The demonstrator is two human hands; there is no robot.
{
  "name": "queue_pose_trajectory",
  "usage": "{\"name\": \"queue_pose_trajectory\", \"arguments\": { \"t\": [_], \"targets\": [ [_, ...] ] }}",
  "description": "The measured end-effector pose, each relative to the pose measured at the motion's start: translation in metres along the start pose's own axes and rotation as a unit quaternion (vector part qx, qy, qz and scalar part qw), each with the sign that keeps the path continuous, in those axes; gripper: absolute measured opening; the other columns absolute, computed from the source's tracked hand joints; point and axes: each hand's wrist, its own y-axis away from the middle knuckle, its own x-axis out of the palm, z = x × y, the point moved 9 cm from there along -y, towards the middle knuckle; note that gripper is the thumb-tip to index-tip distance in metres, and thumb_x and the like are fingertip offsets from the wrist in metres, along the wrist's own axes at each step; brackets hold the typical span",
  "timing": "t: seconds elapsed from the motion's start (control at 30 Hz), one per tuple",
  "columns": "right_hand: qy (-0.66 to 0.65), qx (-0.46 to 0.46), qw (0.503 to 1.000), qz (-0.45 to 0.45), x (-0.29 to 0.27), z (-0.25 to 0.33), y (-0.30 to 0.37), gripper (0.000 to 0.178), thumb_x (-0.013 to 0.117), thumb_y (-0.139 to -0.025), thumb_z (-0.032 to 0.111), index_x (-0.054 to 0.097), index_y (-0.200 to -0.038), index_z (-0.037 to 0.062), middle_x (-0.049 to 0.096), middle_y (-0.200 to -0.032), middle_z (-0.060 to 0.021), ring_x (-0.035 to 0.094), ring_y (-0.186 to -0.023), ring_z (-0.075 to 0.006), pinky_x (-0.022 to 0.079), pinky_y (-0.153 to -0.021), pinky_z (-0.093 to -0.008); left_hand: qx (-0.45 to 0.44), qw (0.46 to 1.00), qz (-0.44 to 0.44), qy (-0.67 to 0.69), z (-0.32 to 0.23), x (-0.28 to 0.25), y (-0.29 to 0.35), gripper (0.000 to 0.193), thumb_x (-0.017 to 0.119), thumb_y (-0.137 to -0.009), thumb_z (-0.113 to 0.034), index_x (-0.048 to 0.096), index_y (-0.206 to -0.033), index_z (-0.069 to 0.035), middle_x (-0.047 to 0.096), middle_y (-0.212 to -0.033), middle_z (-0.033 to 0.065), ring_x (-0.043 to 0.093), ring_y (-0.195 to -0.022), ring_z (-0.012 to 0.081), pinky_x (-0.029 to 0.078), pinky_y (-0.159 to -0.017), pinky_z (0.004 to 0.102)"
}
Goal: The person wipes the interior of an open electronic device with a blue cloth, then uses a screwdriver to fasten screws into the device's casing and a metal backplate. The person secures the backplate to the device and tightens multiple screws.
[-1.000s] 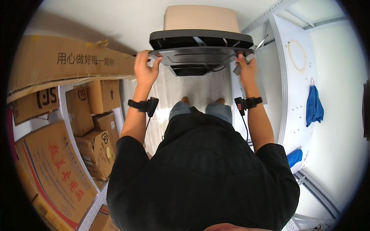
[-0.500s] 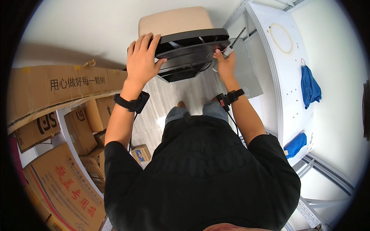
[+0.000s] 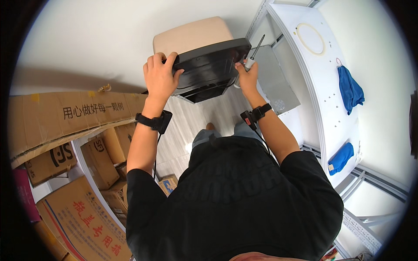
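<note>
A black plastic panel (image 3: 204,65) with a thick rim stands tilted in front of me, against a beige padded block (image 3: 193,35). My left hand (image 3: 161,76) grips its upper left corner, fingers over the rim and thumb on the near face. At the right edge, my right hand (image 3: 248,78) is closed around a screwdriver (image 3: 250,64) with a pale grey handle. Its dark shaft points up and away to the right. The right thumb is close to the panel's edge; whether it presses there I cannot tell. Below the panel is a dark framed part (image 3: 209,92).
Cardboard boxes (image 3: 82,213) fill a shelf on the left, under a long cardboard strip (image 3: 48,111). To the right stands a white board (image 3: 320,82) with a pale ring and blue cloth pouches (image 3: 350,89). A grey sheet (image 3: 276,78) leans beside the panel.
The gap between the rim and the inner panel, with pale strips showing, is no longer visible. The panel's near face now shows more fully. Both hands keep their holds.
</note>
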Motion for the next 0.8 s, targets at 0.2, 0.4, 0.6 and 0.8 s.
{"name": "queue_pose_trajectory", "arguments": {
  "t": [0.2,0.4,0.6,0.8],
  "targets": [
    [0.042,-0.089,0.995,-0.016,-0.003,0.087,0.002,0.037,0.075,-0.073,0.007,0.052,-0.102,0.0011,0.047,-0.111,-0.0146,0.054,-0.098,-0.0291,0.046,-0.081,-0.0371,-0.019,1.0,-0.023,0.009,0.004,0.006,0.003,0.049,0.082,-0.064,-0.023,0.061,-0.108,-0.017,0.053,-0.098,0.0073,0.05,-0.095,0.0277,0.04,-0.082,0.0394],
    [0.163,-0.253,0.953,0.024,0.031,0.168,0.016,0.053,0.079,-0.065,0.005,0.058,-0.114,0.0085,0.044,-0.132,-0.0142,0.052,-0.113,-0.0352,0.049,-0.088,-0.0389,-0.012,0.999,-0.046,0.022,0.003,0.004,0.004,0.045,0.081,-0.063,-0.021,0.062,-0.104,-0.015,0.053,-0.098,0.0071,0.049,-0.093,0.0275,0.039,-0.082,0.0398],
    [0.198,-0.309,0.93,0.012,0.037,0.168,0.017,0.055,0.08,-0.064,0.004,0.058,-0.114,0.0097,0.043,-0.135,-0.0136,0.053,-0.114,-0.0354,0.049,-0.089,-0.0406,-0.019,0.999,-0.031,0.019,-0.004,0.004,-0.001,0.048,0.082,-0.062,-0.02,0.061,-0.105,-0.014,0.053,-0.101,0.0075,0.049,-0.097,0.0288,0.038,-0.085,0.0401],
    [0.204,-0.292,0.934,0.021,0.04,0.17,0.022,0.054,0.078,-0.066,0.004,0.057,-0.116,0.0104,0.045,-0.134,-0.012,0.054,-0.112,-0.0347,0.049,-0.088,-0.0398,0.046,0.997,-0.038,0.054,-0.046,0.014,-0.019,0.049,0.081,-0.065,-0.021,0.061,-0.108,-0.013,0.055,-0.104,0.0071,0.051,-0.099,0.0284,0.038,-0.085,0.041]
  ]
}}
